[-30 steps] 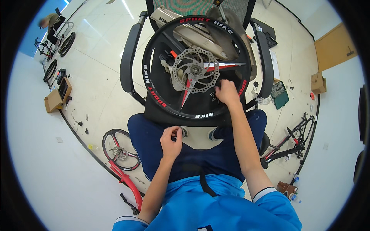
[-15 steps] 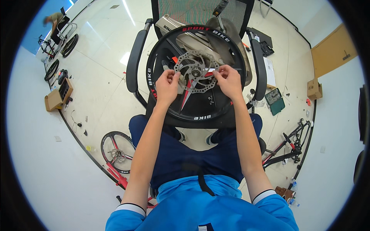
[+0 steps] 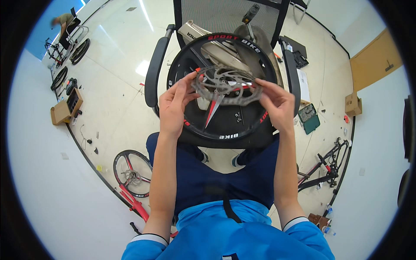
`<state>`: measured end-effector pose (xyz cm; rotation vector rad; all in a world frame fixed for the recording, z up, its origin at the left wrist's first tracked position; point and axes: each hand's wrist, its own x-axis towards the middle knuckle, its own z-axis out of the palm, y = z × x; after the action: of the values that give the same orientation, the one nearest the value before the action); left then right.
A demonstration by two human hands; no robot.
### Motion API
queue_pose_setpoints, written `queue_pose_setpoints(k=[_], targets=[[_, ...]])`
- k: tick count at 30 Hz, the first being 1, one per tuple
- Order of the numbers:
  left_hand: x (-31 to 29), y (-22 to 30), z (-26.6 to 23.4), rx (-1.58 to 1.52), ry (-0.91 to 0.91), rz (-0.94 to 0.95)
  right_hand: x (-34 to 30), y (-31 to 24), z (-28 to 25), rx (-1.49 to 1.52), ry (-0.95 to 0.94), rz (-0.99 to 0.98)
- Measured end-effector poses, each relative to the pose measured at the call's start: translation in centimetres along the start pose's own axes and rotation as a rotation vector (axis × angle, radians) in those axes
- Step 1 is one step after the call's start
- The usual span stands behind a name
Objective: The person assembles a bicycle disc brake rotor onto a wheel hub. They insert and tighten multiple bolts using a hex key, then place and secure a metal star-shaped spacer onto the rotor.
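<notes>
A silver brake disc rotor (image 3: 236, 101) is held between both hands, tilted and blurred by motion. My left hand (image 3: 174, 106) pinches its left edge, and my right hand (image 3: 279, 106) grips the right edge between thumb and fingers. Beneath the rotor a black bicycle wheel (image 3: 223, 137) with red-marked spokes lies flat on an office chair seat. The rotor partly hides the wheel's hub. Several small bolts (image 3: 238, 117) rest inside the wheel, below the rotor.
Chair armrests (image 3: 157, 71) flank the wheel. A second wheel (image 3: 130, 173) and red fork (image 3: 133, 201) lie at lower left. On the right are a green case (image 3: 311, 123), a bike frame (image 3: 327, 169) and a carton (image 3: 353, 104). Another person (image 3: 65, 21) bends over far left.
The rotor has come up off the wheel's hub and tilted, held by both hands. My hands have moved apart, and the view has shifted slightly.
</notes>
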<state>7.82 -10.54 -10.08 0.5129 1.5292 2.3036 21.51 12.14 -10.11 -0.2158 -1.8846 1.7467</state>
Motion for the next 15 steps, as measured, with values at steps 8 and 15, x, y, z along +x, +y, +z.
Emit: queue_pose_setpoints(k=[8,15], targets=[[3.2,-11.0,-2.2,0.066,0.177,-0.105,0.7,9.7,2.6,0.048,0.201,0.12],[4.9,-12.3,-1.9,0.117,0.172,-0.154,1.6,12.4,2.1,-0.05,0.245,0.236]])
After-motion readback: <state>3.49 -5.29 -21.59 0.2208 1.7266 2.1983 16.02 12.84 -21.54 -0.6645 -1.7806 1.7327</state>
